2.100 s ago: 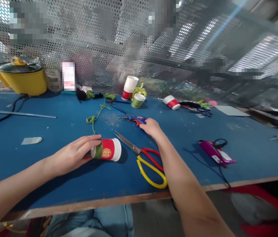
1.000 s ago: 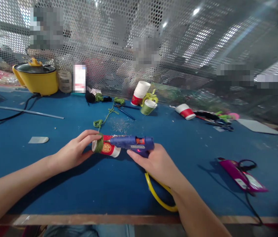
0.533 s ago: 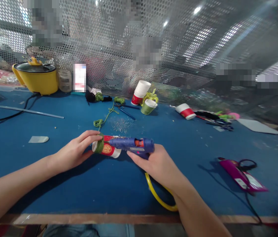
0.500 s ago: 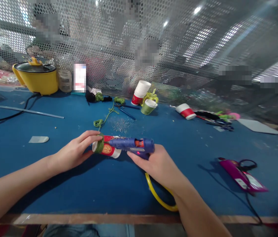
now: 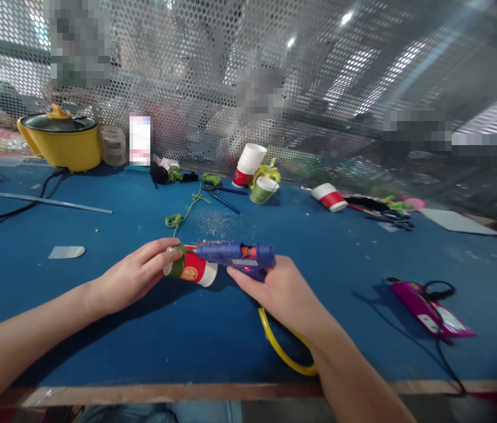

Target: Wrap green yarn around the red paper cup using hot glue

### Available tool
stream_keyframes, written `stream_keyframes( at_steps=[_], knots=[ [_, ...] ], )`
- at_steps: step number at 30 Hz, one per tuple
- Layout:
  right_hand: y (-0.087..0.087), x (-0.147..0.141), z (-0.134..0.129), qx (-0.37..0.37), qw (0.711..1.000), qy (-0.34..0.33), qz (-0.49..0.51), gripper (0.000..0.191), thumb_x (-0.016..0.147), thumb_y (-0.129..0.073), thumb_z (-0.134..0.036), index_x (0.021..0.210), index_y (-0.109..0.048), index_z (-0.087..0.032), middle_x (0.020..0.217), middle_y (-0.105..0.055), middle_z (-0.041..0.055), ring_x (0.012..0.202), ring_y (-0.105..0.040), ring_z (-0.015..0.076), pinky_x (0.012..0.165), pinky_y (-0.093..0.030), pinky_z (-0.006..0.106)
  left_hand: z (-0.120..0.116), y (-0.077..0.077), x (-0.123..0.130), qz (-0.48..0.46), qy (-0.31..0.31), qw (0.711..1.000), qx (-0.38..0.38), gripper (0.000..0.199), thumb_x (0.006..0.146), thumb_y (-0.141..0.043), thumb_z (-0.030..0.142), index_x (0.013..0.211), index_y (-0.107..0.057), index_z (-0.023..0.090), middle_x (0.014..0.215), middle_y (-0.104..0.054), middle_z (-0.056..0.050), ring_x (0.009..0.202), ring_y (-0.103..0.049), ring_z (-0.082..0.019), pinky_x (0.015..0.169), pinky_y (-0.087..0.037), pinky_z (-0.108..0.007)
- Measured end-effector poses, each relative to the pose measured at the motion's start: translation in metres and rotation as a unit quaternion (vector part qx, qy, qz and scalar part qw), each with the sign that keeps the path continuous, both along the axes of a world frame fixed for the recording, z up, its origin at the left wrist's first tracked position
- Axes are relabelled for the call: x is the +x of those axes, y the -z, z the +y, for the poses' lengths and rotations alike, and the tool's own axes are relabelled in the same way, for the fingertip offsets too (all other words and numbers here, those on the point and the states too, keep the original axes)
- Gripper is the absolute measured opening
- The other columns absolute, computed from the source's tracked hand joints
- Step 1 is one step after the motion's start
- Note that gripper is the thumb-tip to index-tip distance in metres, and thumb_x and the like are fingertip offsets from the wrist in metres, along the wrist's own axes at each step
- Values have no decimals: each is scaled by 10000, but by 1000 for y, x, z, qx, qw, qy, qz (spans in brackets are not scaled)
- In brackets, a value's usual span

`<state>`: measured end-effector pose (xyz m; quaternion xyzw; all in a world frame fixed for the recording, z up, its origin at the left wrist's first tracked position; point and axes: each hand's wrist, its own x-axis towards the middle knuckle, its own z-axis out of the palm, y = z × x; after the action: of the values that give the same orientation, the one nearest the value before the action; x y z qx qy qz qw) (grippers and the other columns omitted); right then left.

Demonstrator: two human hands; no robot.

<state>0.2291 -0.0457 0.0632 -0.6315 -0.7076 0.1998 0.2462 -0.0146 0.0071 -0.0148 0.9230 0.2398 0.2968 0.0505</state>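
Observation:
My left hand (image 5: 136, 273) is closed on the wide end of a red and white paper cup (image 5: 207, 273) that lies on its side. Green yarn (image 5: 177, 264) is wound around that end, and its strand runs back to a small loose bundle (image 5: 174, 221) on the table. My right hand (image 5: 277, 294) grips a blue hot glue gun (image 5: 235, 254) with a small red light lit. The gun's nozzle points left, at the cup beside the yarn; whether it touches is too small to tell. A yellow cord (image 5: 277, 346) curves below my right hand.
Behind stand stacked paper cups (image 5: 249, 164) and a green-wrapped cup (image 5: 264, 190). Another cup (image 5: 329, 197) lies farther right, near scissors (image 5: 396, 221). A purple packet (image 5: 429, 311) with a black cable lies at right. A yellow electric pot (image 5: 61, 141) stands at back left, before a perforated metal screen.
The cup has turned slightly in my left hand, and the gun's nozzle has stayed by the yarn edge. The whole view has shifted a little.

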Motion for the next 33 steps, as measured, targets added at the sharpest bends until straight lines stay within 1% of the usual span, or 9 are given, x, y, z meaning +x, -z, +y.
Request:
stream_keyframes(
  at_steps=[5, 12, 20, 24, 28, 31, 33],
  knots=[
    [0, 0, 1, 3, 1000, -2, -2, 177, 762, -564, -315, 741, -661, -168, 692, -688, 38, 621, -605, 183, 584, -472, 274, -1, -1, 0, 16, 2, 1000, 26, 331, 901, -367, 86, 1222, -399, 160, 1257, -463, -158, 1153, -493, -225, 900, -510, -358],
    [0, -1, 3, 0, 1000, -6, 3, 181, 769, -561, -316, 779, -669, -170, 725, -696, 36, 652, -620, 185, 616, -478, 274, -3, -4, 0, 27, 10, 998, 51, 366, 867, -355, 13, 1204, -411, 144, 1255, -461, -178, 1144, -492, -246, 891, -510, -367],
    [-2, 2, -1, -5, 1000, -2, 1, 175, 761, -565, -314, 707, -656, -174, 639, -669, 17, 591, -591, 175, 549, -462, 257, -3, -2, 1, 19, 2, 999, 37, 357, 876, -365, 48, 1207, -409, 173, 1253, -475, -162, 1138, -506, -234, 886, -515, -365],
    [-2, 1, 0, 2, 1000, -6, -1, 172, 764, -563, -311, 715, -652, -173, 654, -670, 20, 608, -592, 175, 578, -464, 262, -4, -3, 0, 28, 7, 998, 47, 362, 870, -351, 26, 1204, -409, 156, 1254, -467, -171, 1141, -499, -244, 888, -513, -368],
    [-1, 0, 1, -1, 1000, -3, -4, 182, 765, -559, -323, 722, -652, -172, 661, -671, 25, 593, -583, 170, 573, -459, 267, -4, -6, 1, 32, 12, 998, 57, 356, 863, -342, 8, 1182, -425, 145, 1238, -478, -180, 1127, -507, -251, 879, -516, -376],
    [-1, 1, 0, -11, 1000, -3, 10, 178, 768, -558, -321, 759, -660, -176, 696, -681, 27, 614, -592, 174, 584, -465, 271, -4, -5, 1, 27, 9, 998, 50, 335, 879, -344, 31, 1181, -425, 149, 1241, -474, -179, 1123, -510, -246, 872, -520, -374],
    [-1, 1, -1, -16, 1000, -5, 15, 173, 765, -561, -320, 747, -655, -175, 692, -679, 26, 617, -592, 176, 583, -466, 271, -4, -4, 2, 21, 6, 999, 33, 316, 892, -355, 61, 1187, -421, 149, 1242, -470, -176, 1122, -512, -239, 874, -521, -362]
  ],
)
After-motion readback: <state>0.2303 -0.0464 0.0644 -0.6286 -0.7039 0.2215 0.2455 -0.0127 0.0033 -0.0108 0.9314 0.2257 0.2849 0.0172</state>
